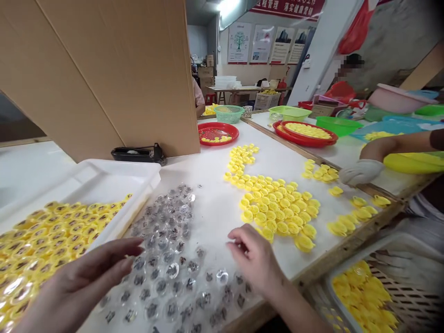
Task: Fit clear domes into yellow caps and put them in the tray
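My left hand (78, 284) hovers beside the white tray (152, 178), thumb and fingers apart, with nothing visible between them. Assembled-looking yellow pieces with dark centres (62, 229) fill much of that tray in rows. Clear round plastic pieces with small dark prints (171, 270) lie spread over the white table between my hands. My right hand (256, 259) is above the table, just left of a cluster of small yellow cup-shaped pieces (277, 206). Its fingers are bent, the thumb and index tips stand apart, and I see nothing held there.
A tall cardboard sheet (149, 83) and a black tape dispenser (137, 153) stand behind the tray. Red plates (225, 140) hold yellow pieces. At right, a co-worker's gloved hand (360, 172) rests near the wooden edge (326, 256). A crate (412, 296) sits below.
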Motion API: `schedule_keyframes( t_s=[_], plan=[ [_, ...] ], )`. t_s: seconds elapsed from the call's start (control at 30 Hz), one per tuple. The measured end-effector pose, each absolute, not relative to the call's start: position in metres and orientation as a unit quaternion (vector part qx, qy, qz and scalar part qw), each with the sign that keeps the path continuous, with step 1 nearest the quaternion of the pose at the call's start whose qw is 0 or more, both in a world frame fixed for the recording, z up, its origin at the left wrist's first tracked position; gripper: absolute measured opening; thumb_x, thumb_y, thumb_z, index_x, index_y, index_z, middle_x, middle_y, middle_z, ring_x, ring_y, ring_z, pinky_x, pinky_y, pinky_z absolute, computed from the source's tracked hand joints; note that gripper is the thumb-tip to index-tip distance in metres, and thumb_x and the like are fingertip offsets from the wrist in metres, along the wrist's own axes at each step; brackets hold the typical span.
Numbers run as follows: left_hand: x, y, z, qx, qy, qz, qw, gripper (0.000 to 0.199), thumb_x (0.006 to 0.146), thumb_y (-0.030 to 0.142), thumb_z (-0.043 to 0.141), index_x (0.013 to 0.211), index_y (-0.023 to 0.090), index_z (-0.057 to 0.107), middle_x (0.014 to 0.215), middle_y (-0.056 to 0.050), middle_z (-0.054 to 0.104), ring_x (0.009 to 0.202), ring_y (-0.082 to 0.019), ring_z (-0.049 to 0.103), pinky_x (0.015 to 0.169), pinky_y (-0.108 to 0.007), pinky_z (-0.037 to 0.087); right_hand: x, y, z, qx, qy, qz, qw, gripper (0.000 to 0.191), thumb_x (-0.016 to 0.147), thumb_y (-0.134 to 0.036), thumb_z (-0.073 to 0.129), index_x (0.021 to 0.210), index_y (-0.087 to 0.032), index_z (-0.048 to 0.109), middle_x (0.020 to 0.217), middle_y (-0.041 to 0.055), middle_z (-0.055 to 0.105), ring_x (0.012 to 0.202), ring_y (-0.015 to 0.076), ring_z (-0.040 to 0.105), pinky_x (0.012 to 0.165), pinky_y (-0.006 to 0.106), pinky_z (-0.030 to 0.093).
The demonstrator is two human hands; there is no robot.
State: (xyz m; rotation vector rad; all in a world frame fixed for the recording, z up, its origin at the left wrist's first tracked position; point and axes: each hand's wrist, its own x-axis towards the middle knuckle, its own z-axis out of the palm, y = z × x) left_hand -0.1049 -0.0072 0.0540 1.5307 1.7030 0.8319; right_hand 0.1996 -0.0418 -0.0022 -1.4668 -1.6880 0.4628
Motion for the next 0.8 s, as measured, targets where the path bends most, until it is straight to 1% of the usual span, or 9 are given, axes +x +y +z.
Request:
schedule_keyframes(
  t_s=[0.1, 0.2, 0.3, 0.43, 0.5, 0.57, 0.67, 0.73, 0.8],
  plan=[
    [-0.072, -0.017, 0.034, 0.565, 0.612, 0.343, 0.433, 0.038, 0.061, 0.057, 0.068, 0.094, 0.038, 0.068, 0.093, 0.0, 0.068, 0.073, -0.022, 0.059, 0.06, -0.032, 0.051, 0.242, -0.043, 0.008, -0.669, -0.684, 0.108, 0.269, 0.011, 0.08, -0.01, 0.054, 0.085, -0.019, 0.056, 0.086, 0.0023, 0.055, 0.075, 0.0147, 0.056, 0.065, 0.025, 0.04],
    [-0.046, -0.015, 0.023, 0.546, 0.571, 0.336, 0.513, 0.039, 0.066, 0.052, 0.067, 0.098, 0.029, 0.067, 0.093, -0.005, 0.067, 0.067, -0.017, 0.056, 0.06, -0.028, 0.048, 0.264, -0.044, 0.012, -0.7, -0.705, 0.045, 0.106, 0.027, 0.079, -0.007, 0.051, 0.101, -0.022, 0.057, 0.092, 0.0041, 0.054, 0.081, 0.018, 0.056, 0.062, 0.026, 0.037],
    [-0.034, -0.01, 0.019, 0.544, 0.548, 0.319, 0.55, 0.039, 0.068, 0.048, 0.068, 0.1, 0.024, 0.066, 0.091, -0.006, 0.067, 0.065, -0.015, 0.054, 0.06, -0.025, 0.046, 0.264, -0.041, 0.01, -0.684, -0.728, 0.03, 0.03, 0.035, 0.077, -0.002, 0.045, 0.102, -0.024, 0.058, 0.088, 0.0039, 0.052, 0.077, 0.0173, 0.055, 0.057, 0.025, 0.031],
    [-0.034, -0.004, 0.009, 0.526, 0.529, 0.342, 0.571, 0.039, 0.069, 0.046, 0.068, 0.099, 0.021, 0.065, 0.091, -0.006, 0.066, 0.065, -0.013, 0.053, 0.058, -0.023, 0.044, 0.255, -0.031, 0.01, -0.676, -0.736, 0.035, 0.006, 0.027, 0.076, 0.001, 0.044, 0.086, -0.019, 0.06, 0.082, 0.0042, 0.051, 0.069, 0.0158, 0.053, 0.053, 0.025, 0.027],
    [-0.037, -0.003, 0.002, 0.513, 0.517, 0.358, 0.584, 0.038, 0.071, 0.044, 0.068, 0.1, 0.02, 0.064, 0.091, -0.006, 0.065, 0.065, -0.013, 0.053, 0.058, -0.023, 0.043, 0.249, -0.027, 0.014, -0.669, -0.742, 0.043, 0.0, 0.02, 0.076, -0.002, 0.049, 0.083, -0.018, 0.06, 0.084, 0.0046, 0.052, 0.07, 0.016, 0.054, 0.054, 0.025, 0.029],
    [-0.039, -0.004, -0.005, 0.502, 0.505, 0.374, 0.595, 0.036, 0.072, 0.043, 0.067, 0.1, 0.019, 0.064, 0.091, -0.006, 0.064, 0.066, -0.012, 0.053, 0.057, -0.022, 0.043, 0.238, -0.024, 0.021, -0.652, -0.757, 0.056, 0.003, 0.012, 0.079, -0.01, 0.056, 0.087, -0.018, 0.061, 0.088, 0.0039, 0.053, 0.075, 0.0158, 0.055, 0.059, 0.025, 0.035],
    [-0.036, -0.008, -0.008, 0.462, 0.469, 0.392, 0.642, 0.036, 0.076, 0.042, 0.065, 0.104, 0.019, 0.062, 0.099, -0.008, 0.062, 0.076, -0.014, 0.057, 0.063, -0.022, 0.047, 0.206, -0.02, 0.035, -0.599, -0.792, 0.094, 0.077, 0.013, 0.081, -0.024, 0.061, 0.094, -0.02, 0.059, 0.093, 0.0015, 0.053, 0.079, 0.0137, 0.055, 0.07, 0.025, 0.04],
    [-0.032, -0.011, -0.007, 0.395, 0.418, 0.396, 0.716, 0.037, 0.079, 0.04, 0.062, 0.11, 0.02, 0.058, 0.104, -0.009, 0.06, 0.082, -0.017, 0.06, 0.071, -0.027, 0.051, 0.177, -0.017, 0.044, -0.553, -0.813, 0.12, 0.135, 0.014, 0.081, -0.025, 0.061, 0.095, -0.02, 0.059, 0.093, 0.0012, 0.052, 0.077, 0.013, 0.055, 0.072, 0.025, 0.042],
    [-0.029, -0.013, -0.007, 0.319, 0.355, 0.403, 0.781, 0.035, 0.082, 0.036, 0.06, 0.112, 0.02, 0.056, 0.101, -0.009, 0.059, 0.081, -0.017, 0.061, 0.073, -0.029, 0.053, 0.15, -0.012, 0.051, -0.519, -0.83, 0.138, 0.152, 0.016, 0.081, -0.022, 0.06, 0.097, -0.02, 0.06, 0.092, 0.0019, 0.053, 0.076, 0.0134, 0.055, 0.069, 0.026, 0.042]
  ],
)
